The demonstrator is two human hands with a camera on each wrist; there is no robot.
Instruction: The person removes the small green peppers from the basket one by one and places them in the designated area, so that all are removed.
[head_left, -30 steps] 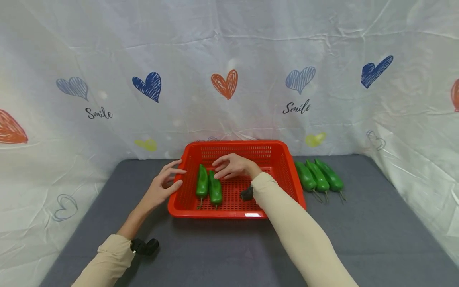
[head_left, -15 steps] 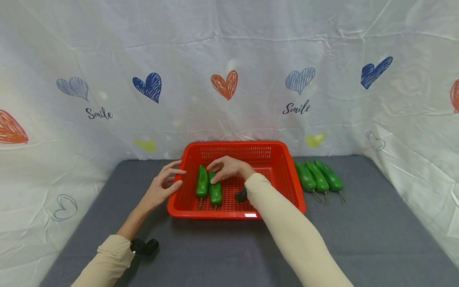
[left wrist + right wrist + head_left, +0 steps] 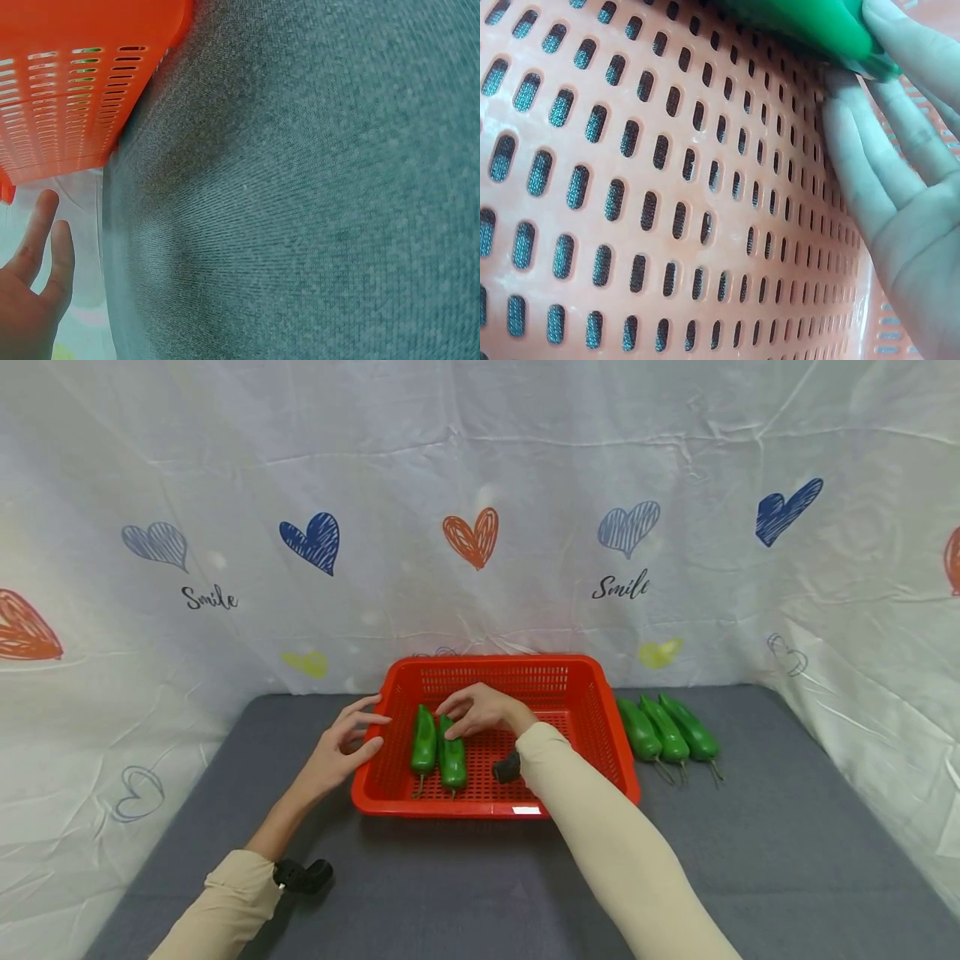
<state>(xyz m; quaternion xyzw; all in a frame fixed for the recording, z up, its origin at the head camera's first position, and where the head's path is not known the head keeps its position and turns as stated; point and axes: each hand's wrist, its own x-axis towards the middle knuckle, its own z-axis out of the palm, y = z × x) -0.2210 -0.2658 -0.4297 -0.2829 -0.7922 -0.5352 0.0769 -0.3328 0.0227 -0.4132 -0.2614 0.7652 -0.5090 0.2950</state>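
Observation:
Two long green peppers lie side by side in a red plastic basket (image 3: 506, 810): the left pepper (image 3: 423, 747) untouched, the right pepper (image 3: 453, 764) under my right hand (image 3: 483, 708). That hand pinches its far tip; in the right wrist view the thumb (image 3: 911, 34) is on the green pepper (image 3: 810, 26) and the fingers reach under its end. My left hand (image 3: 339, 752) is at the basket's left rim, fingers spread and relaxed. Whether they touch the rim is unclear. In the left wrist view the left hand (image 3: 30, 300) appears beside the basket's slotted wall (image 3: 67, 97).
Several things surround the basket. Three more green peppers (image 3: 667, 727) lie in a row just right of it on the grey cloth-covered table (image 3: 450, 893). A white curtain (image 3: 480, 460) printed with hearts hangs behind. A black wrist camera (image 3: 303, 877) sits on the left wrist.
My right hand has moved slightly left and down from above the right pepper, and its thumb and fingers have closed on the pepper's tip. The left hand stays at the rim.

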